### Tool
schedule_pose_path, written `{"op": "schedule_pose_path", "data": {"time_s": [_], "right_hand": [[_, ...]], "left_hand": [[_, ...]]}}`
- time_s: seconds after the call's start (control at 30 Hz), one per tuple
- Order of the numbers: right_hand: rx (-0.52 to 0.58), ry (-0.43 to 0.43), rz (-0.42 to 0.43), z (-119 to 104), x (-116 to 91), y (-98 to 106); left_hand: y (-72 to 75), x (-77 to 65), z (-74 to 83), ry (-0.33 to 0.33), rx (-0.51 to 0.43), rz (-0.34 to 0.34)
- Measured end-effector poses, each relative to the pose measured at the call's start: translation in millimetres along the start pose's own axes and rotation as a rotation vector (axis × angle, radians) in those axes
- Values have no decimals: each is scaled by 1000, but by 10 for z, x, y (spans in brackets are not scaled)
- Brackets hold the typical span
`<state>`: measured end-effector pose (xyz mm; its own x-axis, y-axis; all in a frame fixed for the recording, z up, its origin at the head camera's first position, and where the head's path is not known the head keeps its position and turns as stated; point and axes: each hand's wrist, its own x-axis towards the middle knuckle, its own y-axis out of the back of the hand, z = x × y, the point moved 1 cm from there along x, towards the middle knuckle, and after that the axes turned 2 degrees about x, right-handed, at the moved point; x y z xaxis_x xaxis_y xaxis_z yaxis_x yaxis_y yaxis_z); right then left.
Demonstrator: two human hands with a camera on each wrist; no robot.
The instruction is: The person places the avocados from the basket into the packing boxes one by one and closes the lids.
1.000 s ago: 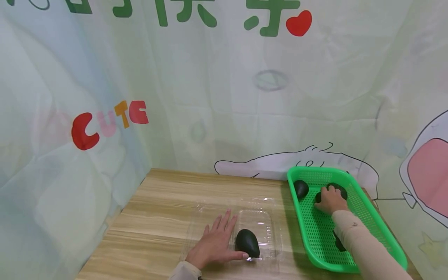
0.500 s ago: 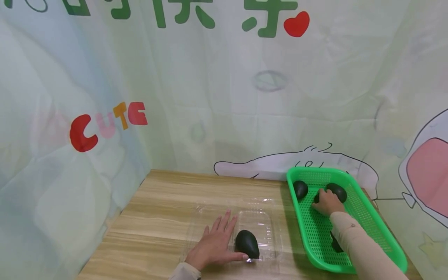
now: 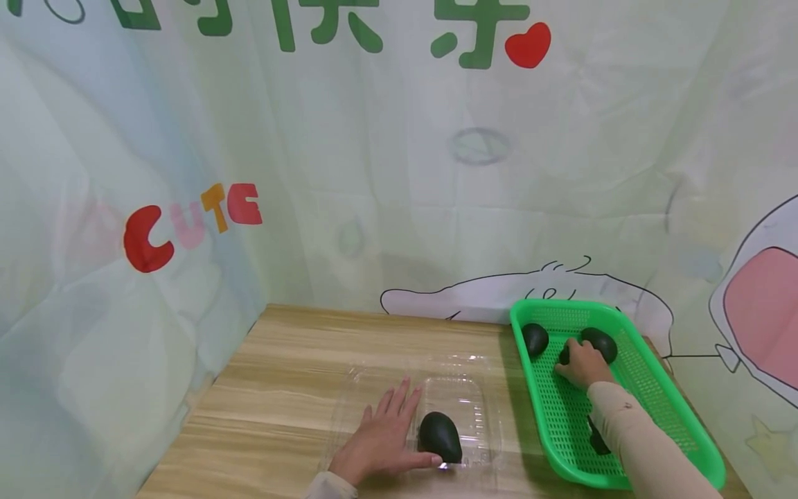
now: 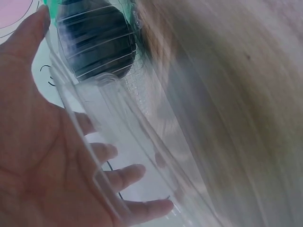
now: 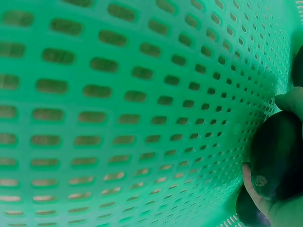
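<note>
My right hand [image 3: 584, 364] reaches into the green basket [image 3: 541, 423] and grips a dark avocado [image 5: 277, 153]. In the right wrist view, fingers lie on two sides of that avocado; in the head view the hand covers most of it. On the table lies a clear plastic clamshell box [image 3: 464, 385], opened flat, with one dark avocado [image 3: 439, 436] in its right half. My left hand [image 3: 382, 438] rests with spread fingers on the left half. Its thumb lies along the front edge near the avocado. The left wrist view shows the fingers through the clear plastic [image 4: 118, 123].
Inside the basket, one avocado [image 3: 535, 339] lies at the back left and another [image 3: 600, 344] just behind the right hand. A dark item [image 3: 598, 441] is partly hidden by the right sleeve. A printed cloth [image 3: 399, 173] hangs behind the wooden table [image 3: 280, 381].
The right hand has shifted slightly left and toward me in the basket, uncovering more of the avocado behind it. My left hand and the box stay where they were.
</note>
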<state>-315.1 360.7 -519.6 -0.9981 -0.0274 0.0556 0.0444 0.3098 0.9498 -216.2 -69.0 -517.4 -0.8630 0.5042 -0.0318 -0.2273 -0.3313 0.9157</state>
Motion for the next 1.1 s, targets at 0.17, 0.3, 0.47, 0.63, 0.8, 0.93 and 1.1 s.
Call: {"op": "schedule_pose_path", "data": {"time_s": [0.17, 0.3, 0.47, 0.63, 0.8, 0.93, 1.1], "right_hand": [[4, -3, -6, -4, -5, 11], [1, -15, -23, -12, -7, 23], [2, -22, -35, -13, -11, 33], [22, -24, -26, -4, -26, 30], [58, -39, -32, -8, -63, 46], [59, -29, -21, -30, -81, 81], [47, -18, -9, -115, -77, 209]], "left_hand": [[-7, -3, -7, -7, -5, 3], [-14, -12, -13, -11, -5, 11], [-20, -14, -19, -12, -12, 13], [-29, -9, -26, -9, -14, 9], [-48, -3, -39, -9, -17, 4], [-56, -1, -48, -15, -18, 6], [-53, 2, -57, -23, 1, 23]]}}
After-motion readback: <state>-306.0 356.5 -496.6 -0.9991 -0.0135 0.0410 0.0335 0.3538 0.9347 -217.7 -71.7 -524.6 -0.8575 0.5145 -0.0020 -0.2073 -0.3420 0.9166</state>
